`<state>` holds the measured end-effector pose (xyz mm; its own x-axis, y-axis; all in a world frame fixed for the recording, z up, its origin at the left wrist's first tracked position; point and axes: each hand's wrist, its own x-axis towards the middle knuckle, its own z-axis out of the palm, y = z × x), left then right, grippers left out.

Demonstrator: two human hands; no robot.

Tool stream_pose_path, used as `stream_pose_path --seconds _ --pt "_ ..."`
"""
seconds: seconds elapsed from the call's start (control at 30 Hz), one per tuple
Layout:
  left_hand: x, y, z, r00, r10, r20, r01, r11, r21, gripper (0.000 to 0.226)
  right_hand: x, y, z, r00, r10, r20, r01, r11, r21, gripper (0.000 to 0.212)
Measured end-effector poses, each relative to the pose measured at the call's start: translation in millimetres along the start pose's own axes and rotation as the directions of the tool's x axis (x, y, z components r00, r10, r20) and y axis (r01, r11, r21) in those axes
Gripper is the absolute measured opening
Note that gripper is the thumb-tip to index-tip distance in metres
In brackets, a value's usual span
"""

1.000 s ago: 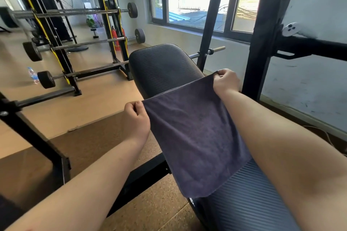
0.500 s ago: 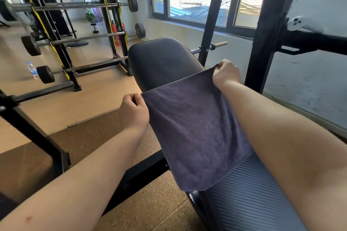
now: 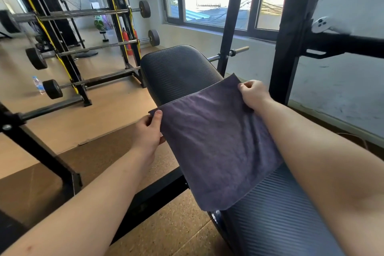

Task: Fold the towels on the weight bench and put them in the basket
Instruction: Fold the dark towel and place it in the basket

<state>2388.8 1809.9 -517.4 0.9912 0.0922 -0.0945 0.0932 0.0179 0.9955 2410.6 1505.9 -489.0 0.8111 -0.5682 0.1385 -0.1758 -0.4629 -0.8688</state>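
Observation:
A dark grey-purple towel (image 3: 216, 143) lies spread across the black ribbed weight bench (image 3: 178, 68), its near edge hanging over the bench's left side. My left hand (image 3: 150, 131) pinches the towel's far left corner with thumb on top. My right hand (image 3: 252, 93) grips the far right corner, fingers curled round the edge. Both corners sit close to the bench pad. No basket is in view.
A black rack upright (image 3: 291, 33) stands just right of my right hand. A barbell rack (image 3: 124, 27) with loaded bars stands at the left, a water bottle (image 3: 37, 84) on the floor beside it. A black frame bar (image 3: 158, 195) runs under the bench.
The towel's far edge has moved back toward me and lower, uncovering more of the bench pad. My left hand has loosened from a fist to a thumb-on-top pinch.

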Motion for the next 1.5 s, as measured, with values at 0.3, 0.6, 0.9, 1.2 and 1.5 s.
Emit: stream_pose_path --seconds 0.3,0.6,0.9,1.2,1.5 --pt "-24.7 20.1 -22.8 0.998 0.009 -0.055 -0.013 0.997 -0.072 0.01 -32.7 -22.8 -38.6 0.972 0.041 0.231 -0.134 0.904 0.405 0.026" --pt "-65.4 48.7 -58.3 0.998 -0.051 -0.02 0.045 0.971 -0.233 0.015 -90.8 -45.1 -92.8 0.943 0.051 0.328 -0.171 0.921 0.35 0.025" --pt "-133.0 84.2 -75.7 0.997 0.05 0.054 -0.035 0.966 -0.257 0.013 -175.9 -72.7 -151.5 0.931 -0.041 0.364 -0.145 0.872 0.468 0.015" --pt "-208.9 101.7 -101.2 0.979 0.151 0.137 -0.133 0.982 -0.131 0.02 -255.5 -72.0 -212.1 0.97 -0.009 0.244 -0.107 0.882 0.46 0.039" --pt "-272.7 98.1 -133.7 0.959 0.153 0.238 -0.124 0.984 -0.13 0.017 -344.6 -64.9 -250.7 0.986 -0.028 0.167 -0.046 0.905 0.424 0.031"
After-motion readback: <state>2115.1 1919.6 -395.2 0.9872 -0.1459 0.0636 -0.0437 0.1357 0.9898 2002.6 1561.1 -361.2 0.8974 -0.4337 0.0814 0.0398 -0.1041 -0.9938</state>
